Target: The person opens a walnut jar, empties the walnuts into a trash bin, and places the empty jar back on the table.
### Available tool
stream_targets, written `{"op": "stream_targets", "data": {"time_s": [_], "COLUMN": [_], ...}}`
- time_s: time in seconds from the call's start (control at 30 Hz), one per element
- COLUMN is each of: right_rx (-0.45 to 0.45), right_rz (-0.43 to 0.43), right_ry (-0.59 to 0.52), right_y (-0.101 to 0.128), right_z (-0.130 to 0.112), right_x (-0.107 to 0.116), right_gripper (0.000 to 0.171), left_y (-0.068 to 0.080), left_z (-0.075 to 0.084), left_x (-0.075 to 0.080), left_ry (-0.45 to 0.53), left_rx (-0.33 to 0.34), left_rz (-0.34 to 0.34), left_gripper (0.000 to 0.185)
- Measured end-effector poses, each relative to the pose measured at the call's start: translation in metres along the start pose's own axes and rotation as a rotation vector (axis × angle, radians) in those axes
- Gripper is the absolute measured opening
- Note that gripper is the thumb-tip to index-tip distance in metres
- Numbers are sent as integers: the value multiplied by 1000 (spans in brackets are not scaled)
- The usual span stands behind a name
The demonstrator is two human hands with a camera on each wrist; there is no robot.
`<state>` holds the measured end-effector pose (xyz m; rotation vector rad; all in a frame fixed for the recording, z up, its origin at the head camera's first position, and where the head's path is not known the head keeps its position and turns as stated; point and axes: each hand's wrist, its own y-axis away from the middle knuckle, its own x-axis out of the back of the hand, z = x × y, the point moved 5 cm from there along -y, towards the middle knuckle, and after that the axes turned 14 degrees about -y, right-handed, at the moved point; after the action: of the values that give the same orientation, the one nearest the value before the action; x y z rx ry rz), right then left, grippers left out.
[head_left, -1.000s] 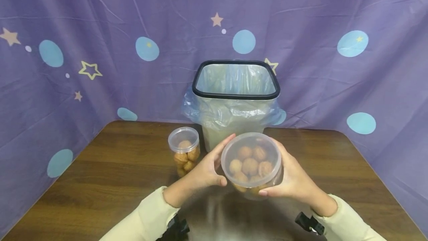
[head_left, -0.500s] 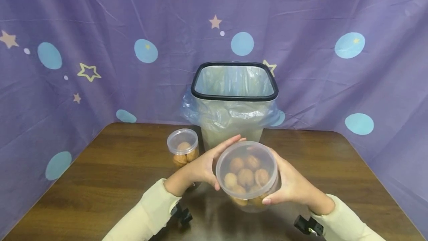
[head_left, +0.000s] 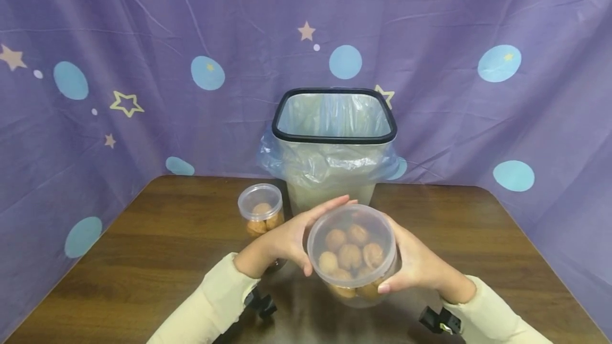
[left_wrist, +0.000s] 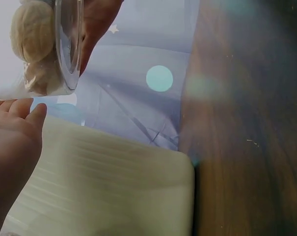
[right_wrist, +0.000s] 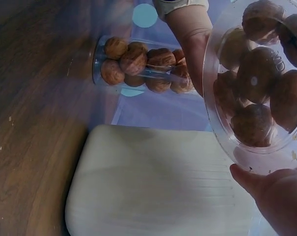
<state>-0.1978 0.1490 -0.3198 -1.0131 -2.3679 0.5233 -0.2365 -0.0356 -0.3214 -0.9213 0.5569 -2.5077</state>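
Note:
Both hands hold a wide clear plastic jar (head_left: 351,248) of walnuts with a frosted lid, off the table and in front of the bin. My right hand (head_left: 421,259) grips its right side, thumb at the front. On the other side my left hand (head_left: 289,238) reaches its fingers round the back, its thumb at the left edge. The right wrist view shows the walnuts (right_wrist: 258,73) through the jar's clear base. A second, narrower jar (head_left: 260,208) of walnuts stands on the table, partly hidden behind my left forearm.
A pale trash bin (head_left: 330,190) with a black rim and a bluish plastic liner (head_left: 272,155) stands at the back of the brown wooden table (head_left: 158,238). Behind it hangs a purple curtain (head_left: 253,31) patterned with stars and blue ovals.
The wide jar has moved a little toward me and to the left, with both hands staying at its sides. The narrow jar and the bin have stayed in place.

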Motion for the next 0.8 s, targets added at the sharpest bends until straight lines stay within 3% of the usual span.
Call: {"op": "stream_targets", "data": {"time_s": [0.23,0.5,0.8], "right_rx": [16,21,20], "right_rz": [-31,-44,-39], "right_ry": [-32,-47,5], "right_y": [-3,-2,-4], "right_z": [1,3,3], "right_x": [0,-1,0], "right_gripper": [107,107,107], "left_y": [1,5,6], "left_z": [-1,-2,-3], "left_x": [-1,-2,-1], "left_ry": [13,-18,-36], "left_rx": [-20,15,12], "left_rz": [-2,27,54], "left_gripper": [124,123,123]}}
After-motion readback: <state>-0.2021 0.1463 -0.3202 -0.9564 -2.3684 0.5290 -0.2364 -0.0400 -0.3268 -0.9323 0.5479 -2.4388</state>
